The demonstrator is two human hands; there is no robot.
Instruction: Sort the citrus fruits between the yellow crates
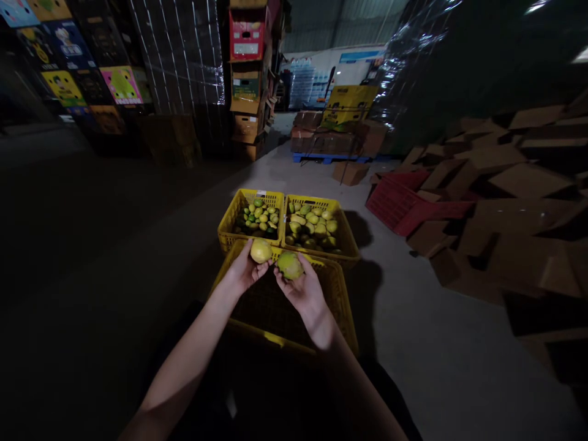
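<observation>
My left hand (245, 269) holds a yellow round fruit (261, 251), and my right hand (304, 288) holds a greener fruit (290, 265) beside it. The two fruits are close but apart, above the near yellow crate (344, 300), whose inside is dark. Beyond it, the back left yellow crate (225, 228) contains green and yellow fruits (258, 214). To its right, the back right yellow crate (351, 239) contains larger yellow-green fruits (316, 223).
Flattened and open cardboard boxes (496, 184) are heaped on the right, with a red crate (395, 202) at their edge. Stacked cartons (248, 79) and a blue pallet (328, 158) bearing boxes stand farther back. Wrapped stacks stand behind.
</observation>
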